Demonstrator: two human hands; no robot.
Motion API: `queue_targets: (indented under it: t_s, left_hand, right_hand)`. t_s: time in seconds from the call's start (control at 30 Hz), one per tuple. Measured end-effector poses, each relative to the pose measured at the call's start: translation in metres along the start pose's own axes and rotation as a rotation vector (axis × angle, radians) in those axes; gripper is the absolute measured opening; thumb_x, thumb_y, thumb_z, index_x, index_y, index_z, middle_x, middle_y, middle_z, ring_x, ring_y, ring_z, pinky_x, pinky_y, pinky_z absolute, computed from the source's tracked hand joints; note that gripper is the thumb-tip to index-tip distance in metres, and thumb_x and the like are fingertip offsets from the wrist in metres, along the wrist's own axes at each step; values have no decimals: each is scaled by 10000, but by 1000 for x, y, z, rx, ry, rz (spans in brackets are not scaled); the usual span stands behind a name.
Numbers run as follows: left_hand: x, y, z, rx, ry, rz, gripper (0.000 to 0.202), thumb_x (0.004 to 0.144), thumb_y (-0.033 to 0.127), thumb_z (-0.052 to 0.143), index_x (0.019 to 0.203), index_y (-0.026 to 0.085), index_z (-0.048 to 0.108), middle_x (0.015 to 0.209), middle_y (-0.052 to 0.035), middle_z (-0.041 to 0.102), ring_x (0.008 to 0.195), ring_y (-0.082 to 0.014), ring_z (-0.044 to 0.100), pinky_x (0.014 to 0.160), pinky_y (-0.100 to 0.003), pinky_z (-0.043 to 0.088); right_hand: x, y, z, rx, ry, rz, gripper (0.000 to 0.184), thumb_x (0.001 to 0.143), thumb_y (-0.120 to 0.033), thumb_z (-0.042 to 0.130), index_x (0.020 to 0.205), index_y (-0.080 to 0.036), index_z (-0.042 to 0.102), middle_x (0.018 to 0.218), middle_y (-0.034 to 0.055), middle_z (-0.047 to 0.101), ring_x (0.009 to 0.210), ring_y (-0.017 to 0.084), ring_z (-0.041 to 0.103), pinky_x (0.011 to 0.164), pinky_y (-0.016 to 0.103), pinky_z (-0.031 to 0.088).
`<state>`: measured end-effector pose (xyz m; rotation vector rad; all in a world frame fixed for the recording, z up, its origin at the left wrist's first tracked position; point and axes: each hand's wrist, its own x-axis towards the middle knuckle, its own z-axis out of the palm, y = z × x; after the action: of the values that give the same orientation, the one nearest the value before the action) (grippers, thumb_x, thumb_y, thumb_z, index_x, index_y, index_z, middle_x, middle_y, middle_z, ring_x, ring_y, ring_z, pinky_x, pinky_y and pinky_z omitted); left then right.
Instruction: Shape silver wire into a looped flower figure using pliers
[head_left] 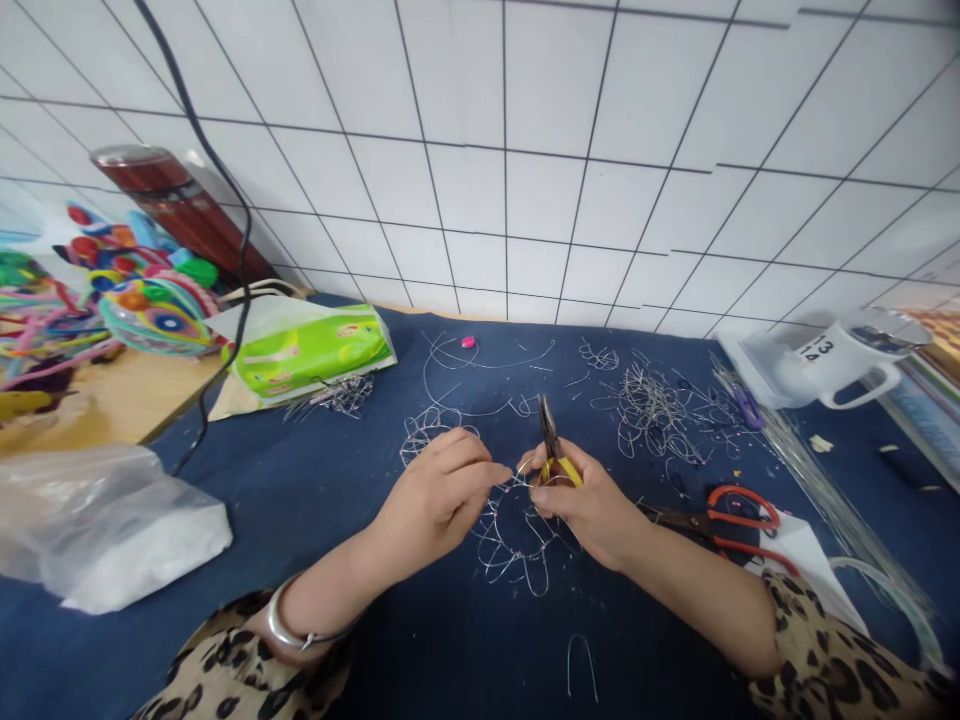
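Note:
A ring of thin wire bent into petal-like loops, with small pink dots along it, lies between my hands above the blue cloth. My left hand is closed, thumb and forefinger pinching the ring's upper left edge. My right hand is wrapped round needle-nose pliers with yellow handles, their dark jaws pointing up and away from me. Its thumb and fingertips also touch the ring's upper right side. Behind my left hand sits another looped wire piece, partly hidden. One bent wire rests near me.
Red-handled scissors lie right of my right forearm. Beyond them are a tangled wire heap, straight wires and a white mug. At left stand a green tissue pack, a plastic bag and a red flask.

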<state>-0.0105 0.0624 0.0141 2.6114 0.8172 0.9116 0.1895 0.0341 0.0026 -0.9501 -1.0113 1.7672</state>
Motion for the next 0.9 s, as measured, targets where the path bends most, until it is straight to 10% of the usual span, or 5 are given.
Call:
queue_targets:
  t_s: [0.5,0.9]
  left_hand:
    - [-5,8,9,512,94,311,164,768,89,617,905,178,610,777,-16,617,826,-179,557,770,-361,449]
    - [-4,7,18,421,104,269,244,779,64,600,1002,164,603,810,-41,644,826,-188,570,748,-368,458]
  right_hand:
    - [-1,1,1,-67,45,-10,257,680,-143,640,904,-217,540,915,-9,525,727,97,452,684,263,373]
    - [0,2,-5,-72,117,-63,240,677,-136,607,889,-221,533,905,-8,522,741,109,458,681,275,379]
